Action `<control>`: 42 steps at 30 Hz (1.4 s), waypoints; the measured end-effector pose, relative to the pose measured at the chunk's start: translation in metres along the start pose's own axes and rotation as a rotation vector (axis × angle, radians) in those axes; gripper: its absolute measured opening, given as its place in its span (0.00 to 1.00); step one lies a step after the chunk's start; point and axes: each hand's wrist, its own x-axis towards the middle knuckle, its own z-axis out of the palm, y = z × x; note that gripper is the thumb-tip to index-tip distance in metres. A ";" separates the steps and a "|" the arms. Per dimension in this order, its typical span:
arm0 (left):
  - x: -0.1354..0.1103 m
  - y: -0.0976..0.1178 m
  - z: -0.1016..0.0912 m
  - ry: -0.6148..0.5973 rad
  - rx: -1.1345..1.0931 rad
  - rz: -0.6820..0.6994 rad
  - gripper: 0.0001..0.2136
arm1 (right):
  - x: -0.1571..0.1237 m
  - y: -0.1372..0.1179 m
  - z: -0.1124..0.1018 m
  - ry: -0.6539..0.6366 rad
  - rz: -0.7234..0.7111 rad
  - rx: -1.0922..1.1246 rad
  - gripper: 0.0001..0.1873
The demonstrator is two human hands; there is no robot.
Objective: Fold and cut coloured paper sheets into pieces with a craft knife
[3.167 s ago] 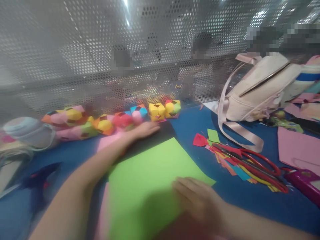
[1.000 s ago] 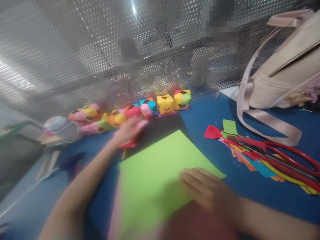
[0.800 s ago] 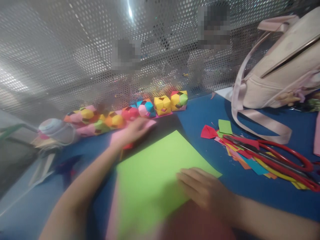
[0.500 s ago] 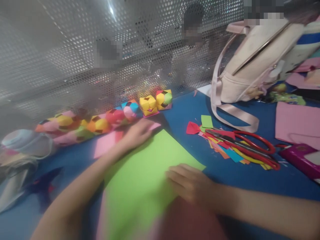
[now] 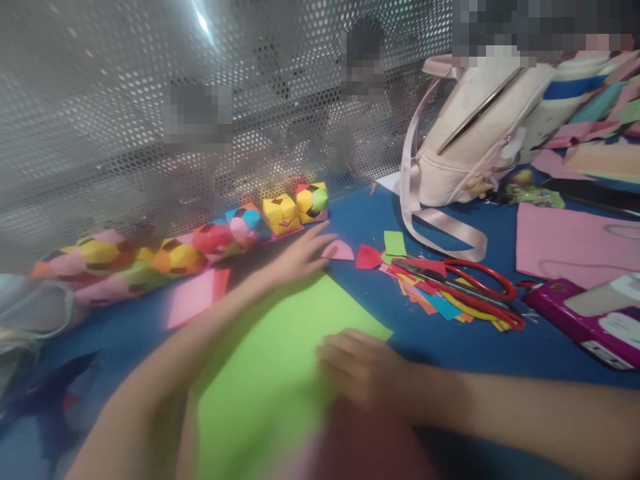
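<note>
A large sheet of green paper (image 5: 260,353) lies in front of me on the blue table. My left hand (image 5: 300,257) is over its far edge, fingers spread, holding nothing. Right at those fingertips a small pink paper piece (image 5: 339,251) with a curved edge lies on the table. My right hand (image 5: 363,367) rests on the green sheet near its right side, fingers lying on the paper with the tips slightly bent. Under my left forearm, pink paper (image 5: 193,298) with a red edge shows.
Red-handled scissors (image 5: 465,287) lie on colourful paper strips (image 5: 440,300). Folded paper balls (image 5: 177,257) line the perforated metal panel (image 5: 240,153). To the right are a purple device (image 5: 565,320), a pink sheet (image 5: 565,240) and a pale backpack (image 5: 465,147). A dark blue glue-gun-like object (image 5: 55,400) is at left.
My left hand has let go of the small pink piece, which now lies farther right, and its fingers have spread. My right hand stays on the green sheet. The view has turned slightly right.
</note>
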 end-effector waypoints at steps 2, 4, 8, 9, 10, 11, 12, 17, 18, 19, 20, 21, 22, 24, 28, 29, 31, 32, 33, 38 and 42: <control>-0.021 0.000 -0.017 0.019 0.034 -0.056 0.20 | 0.000 0.000 -0.001 0.000 -0.007 -0.003 0.08; -0.052 -0.001 -0.038 0.017 0.100 -0.121 0.19 | -0.001 0.000 0.000 -0.009 -0.002 -0.005 0.08; -0.125 -0.009 -0.077 -0.078 0.210 -0.369 0.23 | -0.005 0.000 0.004 -0.002 0.010 0.005 0.10; -0.143 -0.012 -0.084 -0.111 0.217 -0.437 0.27 | -0.006 -0.001 0.005 0.015 0.010 0.008 0.12; -0.159 -0.014 -0.090 -0.169 0.216 -0.494 0.30 | -0.008 -0.001 0.007 0.037 0.008 0.011 0.13; -0.173 -0.016 -0.095 -0.219 0.221 -0.532 0.33 | -0.009 -0.001 0.008 0.056 0.006 0.016 0.15; -0.185 -0.018 -0.099 -0.253 0.227 -0.548 0.35 | -0.010 -0.002 0.009 0.071 0.003 0.020 0.16; -0.214 -0.025 -0.103 -0.198 0.140 -0.548 0.42 | -0.008 -0.003 0.007 0.096 -0.006 0.023 0.18; -0.215 -0.027 -0.102 -0.176 0.114 -0.557 0.42 | -0.007 -0.003 0.006 0.107 -0.008 0.020 0.18; -0.217 -0.029 -0.100 -0.156 0.090 -0.570 0.43 | -0.006 -0.003 0.005 0.114 -0.009 0.017 0.18; -0.218 -0.030 -0.098 -0.138 0.069 -0.584 0.42 | -0.006 -0.003 0.005 0.122 -0.012 0.014 0.19; -0.220 -0.031 -0.096 -0.122 0.056 -0.602 0.42 | -0.005 -0.003 0.004 0.128 -0.012 0.010 0.19; -0.221 -0.031 -0.093 -0.106 0.053 -0.624 0.42 | -0.005 -0.003 0.004 0.137 -0.013 0.005 0.19; -0.223 -0.031 -0.088 -0.080 0.086 -0.687 0.41 | -0.004 -0.003 0.004 0.150 -0.015 -0.004 0.19; -0.226 -0.029 -0.081 -0.070 0.193 -0.826 0.39 | -0.004 -0.004 0.004 0.170 -0.010 -0.009 0.19; -0.226 -0.028 -0.080 -0.073 0.205 -0.841 0.38 | -0.004 -0.004 0.004 0.171 -0.009 -0.007 0.19; -0.225 -0.027 -0.079 -0.068 0.216 -0.847 0.38 | -0.003 -0.004 0.004 0.168 -0.014 -0.001 0.19; -0.223 -0.027 -0.079 -0.068 0.232 -0.836 0.37 | -0.003 -0.004 0.004 0.169 -0.017 -0.001 0.19; -0.221 -0.027 -0.079 -0.067 0.257 -0.815 0.38 | -0.003 -0.004 0.004 0.167 -0.023 -0.005 0.19; -0.206 -0.029 -0.072 -0.082 0.340 -0.701 0.36 | -0.005 -0.002 0.005 0.169 -0.027 -0.020 0.20; -0.193 -0.028 -0.068 -0.070 0.347 -0.717 0.27 | -0.007 -0.002 0.008 0.148 -0.033 -0.016 0.19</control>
